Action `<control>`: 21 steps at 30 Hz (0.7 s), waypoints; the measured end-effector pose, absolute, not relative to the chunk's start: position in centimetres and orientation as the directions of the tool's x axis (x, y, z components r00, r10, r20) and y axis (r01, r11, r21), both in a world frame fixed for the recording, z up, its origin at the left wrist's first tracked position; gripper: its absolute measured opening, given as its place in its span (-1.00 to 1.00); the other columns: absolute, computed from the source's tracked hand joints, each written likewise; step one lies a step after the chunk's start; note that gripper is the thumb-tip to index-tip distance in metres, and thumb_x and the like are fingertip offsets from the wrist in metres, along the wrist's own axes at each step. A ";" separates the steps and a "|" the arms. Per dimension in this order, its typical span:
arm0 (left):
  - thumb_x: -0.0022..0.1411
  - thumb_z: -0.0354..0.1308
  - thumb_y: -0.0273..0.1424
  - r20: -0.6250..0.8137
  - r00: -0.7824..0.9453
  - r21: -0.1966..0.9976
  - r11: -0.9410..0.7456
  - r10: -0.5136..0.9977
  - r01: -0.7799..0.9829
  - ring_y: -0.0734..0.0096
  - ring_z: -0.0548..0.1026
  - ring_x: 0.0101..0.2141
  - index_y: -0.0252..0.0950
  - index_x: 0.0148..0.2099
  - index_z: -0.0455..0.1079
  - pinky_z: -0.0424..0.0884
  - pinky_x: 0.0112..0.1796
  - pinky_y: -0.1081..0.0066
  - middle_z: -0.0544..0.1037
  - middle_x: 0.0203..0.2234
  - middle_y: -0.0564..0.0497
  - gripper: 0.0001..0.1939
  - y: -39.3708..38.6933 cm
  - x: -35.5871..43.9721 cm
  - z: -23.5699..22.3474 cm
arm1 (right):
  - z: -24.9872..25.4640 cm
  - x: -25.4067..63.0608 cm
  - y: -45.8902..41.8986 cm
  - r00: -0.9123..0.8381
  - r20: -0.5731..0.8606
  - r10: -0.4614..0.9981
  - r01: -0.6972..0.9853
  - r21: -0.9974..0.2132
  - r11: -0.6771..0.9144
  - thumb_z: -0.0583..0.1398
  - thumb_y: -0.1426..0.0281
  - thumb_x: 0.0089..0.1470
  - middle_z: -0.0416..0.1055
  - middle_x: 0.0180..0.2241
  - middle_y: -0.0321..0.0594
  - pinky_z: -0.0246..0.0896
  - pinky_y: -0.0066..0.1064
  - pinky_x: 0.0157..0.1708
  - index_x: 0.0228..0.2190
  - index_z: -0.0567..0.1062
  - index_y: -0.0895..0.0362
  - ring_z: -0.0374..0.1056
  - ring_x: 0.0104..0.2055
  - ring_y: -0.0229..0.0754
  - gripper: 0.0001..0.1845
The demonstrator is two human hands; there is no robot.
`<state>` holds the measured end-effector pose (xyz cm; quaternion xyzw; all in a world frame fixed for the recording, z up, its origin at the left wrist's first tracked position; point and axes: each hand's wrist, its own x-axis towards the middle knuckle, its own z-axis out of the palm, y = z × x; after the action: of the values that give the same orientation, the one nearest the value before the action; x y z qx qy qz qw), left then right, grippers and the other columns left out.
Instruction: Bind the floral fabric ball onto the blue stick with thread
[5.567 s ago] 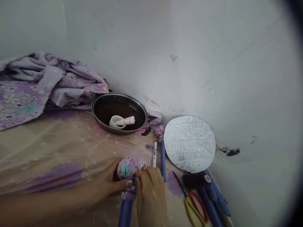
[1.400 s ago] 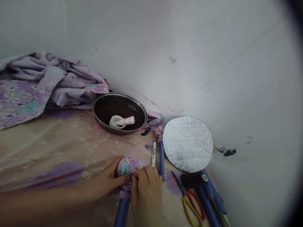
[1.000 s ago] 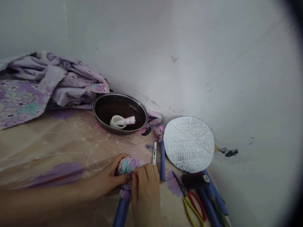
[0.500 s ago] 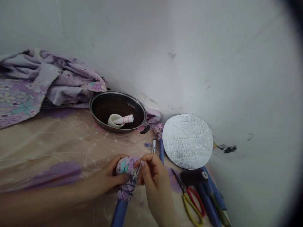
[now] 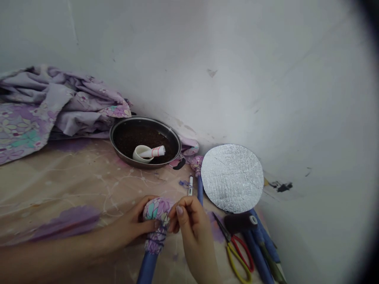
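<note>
My left hand [image 5: 141, 221] is wrapped round a rounded head of floral cloth [image 5: 160, 207], its thumb across the front. The cloth caps the top of a blue stick [image 5: 148, 266], and dark cord [image 5: 156, 236] is wound several times round its neck. On the right side of the cloth, my right hand [image 5: 194, 225] is closed with thumb and fingertips pinched together. What lies in that pinch is too small to make out; it may be the cord's end.
Behind stands a dark pan [image 5: 145, 165] holding dark crumbly matter, a white cup [image 5: 139, 149] and rolled paper [image 5: 156, 151]. To the right lie a silver disc [image 5: 232, 177], scissors [image 5: 237, 252], a dark thread spool [image 5: 239, 223] and blue sticks [image 5: 260, 256]. Floral fabric [image 5: 79, 102] is heaped at left.
The view has shifted slightly. Both hands stay at the cloth head, my right pinch keeping close to its right side. Nothing has been let go.
</note>
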<state>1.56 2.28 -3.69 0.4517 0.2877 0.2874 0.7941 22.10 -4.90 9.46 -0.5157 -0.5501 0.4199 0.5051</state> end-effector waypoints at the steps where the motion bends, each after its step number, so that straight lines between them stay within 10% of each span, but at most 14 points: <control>1: 0.23 0.73 0.21 -0.240 0.651 0.860 0.469 0.720 -0.201 -0.14 0.73 0.11 0.13 0.45 0.60 0.64 0.10 0.08 0.82 0.07 0.05 -0.14 2.2 1.6 -3.8 | 9.0 22.4 -5.5 0.052 0.119 0.992 0.143 -0.984 0.110 0.32 0.03 0.83 0.77 -0.23 -0.22 0.61 -0.37 -0.22 -0.09 0.71 -0.01 0.71 -0.28 -0.12 -0.59; 7: 0.12 0.83 0.13 -0.317 0.636 0.809 0.550 0.703 -0.205 -0.16 0.73 0.10 0.21 0.43 0.67 0.66 0.11 0.07 0.87 0.10 0.09 -0.11 2.3 1.3 -3.4 | 5.6 22.1 -9.2 0.255 0.149 0.955 0.250 -0.965 0.084 0.36 0.01 0.78 0.66 -0.32 -0.26 0.52 -0.34 -0.21 -0.12 0.75 -0.01 0.64 -0.31 -0.10 -0.58; 21: 0.31 0.79 -0.05 -0.364 0.628 0.752 0.615 0.688 -0.237 0.03 0.78 0.08 0.16 0.52 0.64 0.68 0.14 0.19 0.87 0.06 0.12 -0.18 2.0 0.4 1.8 | 5.0 21.4 -10.1 0.107 0.452 0.886 0.674 -0.688 0.269 0.17 0.70 0.54 0.74 -0.12 -0.25 0.61 -0.41 -0.08 -0.02 0.66 -0.08 0.76 -0.14 -0.11 -0.57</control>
<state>0.37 2.00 1.76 0.3407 0.3310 0.2768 0.8353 21.36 -10.10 5.00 -0.5929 -0.6578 0.1174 0.4495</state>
